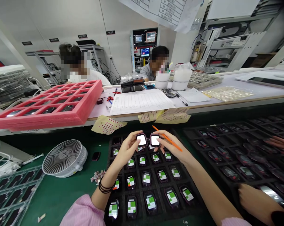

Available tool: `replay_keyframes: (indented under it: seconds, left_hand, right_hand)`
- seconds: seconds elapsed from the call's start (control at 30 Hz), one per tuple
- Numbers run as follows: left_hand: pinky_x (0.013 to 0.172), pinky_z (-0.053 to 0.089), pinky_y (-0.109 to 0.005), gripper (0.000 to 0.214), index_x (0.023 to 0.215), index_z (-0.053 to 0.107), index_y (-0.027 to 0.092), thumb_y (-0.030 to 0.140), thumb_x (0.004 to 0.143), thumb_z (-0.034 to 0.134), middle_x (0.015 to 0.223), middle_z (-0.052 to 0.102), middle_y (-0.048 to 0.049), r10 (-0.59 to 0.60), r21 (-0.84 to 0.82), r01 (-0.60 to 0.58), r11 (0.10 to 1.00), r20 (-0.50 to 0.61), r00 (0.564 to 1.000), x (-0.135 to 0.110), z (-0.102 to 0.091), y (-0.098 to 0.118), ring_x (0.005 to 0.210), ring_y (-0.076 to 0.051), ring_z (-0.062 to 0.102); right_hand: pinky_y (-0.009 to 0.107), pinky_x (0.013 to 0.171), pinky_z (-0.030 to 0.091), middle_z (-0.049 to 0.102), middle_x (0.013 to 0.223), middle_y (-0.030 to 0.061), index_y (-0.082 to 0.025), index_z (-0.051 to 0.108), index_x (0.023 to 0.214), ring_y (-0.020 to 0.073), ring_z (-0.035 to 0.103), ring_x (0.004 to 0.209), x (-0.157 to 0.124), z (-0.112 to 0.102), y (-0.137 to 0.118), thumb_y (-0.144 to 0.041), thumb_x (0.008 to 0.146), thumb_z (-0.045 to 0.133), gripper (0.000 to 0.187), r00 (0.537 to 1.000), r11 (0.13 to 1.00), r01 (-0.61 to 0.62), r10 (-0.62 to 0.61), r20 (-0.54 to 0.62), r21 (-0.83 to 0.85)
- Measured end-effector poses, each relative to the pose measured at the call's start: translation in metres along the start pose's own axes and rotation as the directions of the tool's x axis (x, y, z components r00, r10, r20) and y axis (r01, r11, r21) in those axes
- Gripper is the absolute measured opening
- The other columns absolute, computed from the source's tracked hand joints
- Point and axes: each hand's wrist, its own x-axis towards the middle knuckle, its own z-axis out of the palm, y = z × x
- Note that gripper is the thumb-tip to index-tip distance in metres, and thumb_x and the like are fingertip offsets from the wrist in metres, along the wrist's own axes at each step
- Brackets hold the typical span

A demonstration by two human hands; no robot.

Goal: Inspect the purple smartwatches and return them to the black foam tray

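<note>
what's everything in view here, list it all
held watches: 2, black with lit white screens, one in each hand
orange pen: 1, orange, in the right hand
tray watches: many, black with green-and-white screens, in the near tray
near tray: 1, black, under the hands
right tray: 1, black, to the right, holding watches
pink foam tray: 1, pink, far bench, left
fan: 1, white, green mat, left
green mat: 1, green, under the trays
form sheet: 1, white, far bench
white tubs: 2, white, far bench
seated people: 2, beyond the bench
co-worker's hands: 2, right edge, over the right tray
left hand: 1, pink sleeve, black wristbands
right hand: 1, holding watch and pen
</note>
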Motion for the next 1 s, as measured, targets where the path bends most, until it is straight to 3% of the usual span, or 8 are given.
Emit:
replay_keyframes:
  seconds: [0.1,0.2,0.5,0.7,1.0]
  left_hand:
    - [0.073,0.047,-0.025,0.048,0.129,0.046,0.019,0.032,0.085,0.060,0.120,0.059,-0.0095,0.012,-0.049,-0.010,0.999,0.035,0.999,0.0009,0.0005,-0.0034,0.095,-0.018,0.059]
    - [0.084,0.047,-0.027,0.048,0.126,0.047,0.018,0.029,0.082,0.063,0.122,0.059,-0.0100,0.011,-0.049,-0.009,0.999,0.032,0.999,0.0016,0.0008,-0.0043,0.100,-0.018,0.059]
    - [0.055,0.041,-0.022,0.030,0.105,0.063,0.018,0.040,0.087,0.054,0.091,0.067,-0.0050,-0.042,0.046,0.045,0.998,-0.067,0.997,0.0006,0.0012,0.0020,0.071,-0.014,0.058]
    - [0.071,0.048,-0.025,0.028,0.089,0.065,0.015,0.042,0.082,0.061,0.091,0.069,-0.0068,0.000,0.020,0.002,1.000,-0.083,0.997,0.0020,0.0037,0.0011,0.085,-0.018,0.063]
    - [0.065,0.047,-0.025,0.035,0.107,0.059,0.017,0.041,0.082,0.062,0.104,0.067,-0.0084,-0.008,0.023,0.008,1.000,0.003,1.000,0.0011,0.0016,-0.0011,0.087,-0.018,0.062]
  right_hand:
    - [0.024,0.046,0.047,0.060,0.110,0.0098,-0.021,0.053,0.111,0.0168,0.068,0.068,-0.0007,-0.0012,-0.0013,-0.036,0.080,0.066,0.037,0.999,1.000,0.004,-0.004,0.044,-0.008]
    - [0.023,0.045,0.046,0.059,0.111,0.0095,-0.022,0.052,0.111,0.0191,0.069,0.073,0.0006,-0.0025,0.0029,-0.034,0.077,0.069,0.040,0.998,1.000,0.021,-0.020,0.055,-0.013]
    - [0.024,0.042,0.043,0.063,0.090,0.0046,-0.020,0.060,0.098,0.0131,0.063,0.051,0.0015,-0.0010,0.0033,-0.043,0.082,0.063,0.029,0.997,1.000,-0.021,0.021,-0.072,0.002]
    - [0.023,0.040,0.042,0.060,0.074,-0.0008,-0.020,0.061,0.090,0.0090,0.055,0.041,0.0008,-0.0007,0.0037,-0.044,0.078,0.068,0.028,0.990,0.997,-0.069,0.071,-0.121,0.025]
    - [0.022,0.041,0.040,0.064,0.091,0.0036,-0.021,0.058,0.099,0.0120,0.062,0.055,-0.0019,0.0007,-0.0018,-0.040,0.077,0.070,0.032,0.999,1.000,-0.015,0.015,-0.038,0.003]
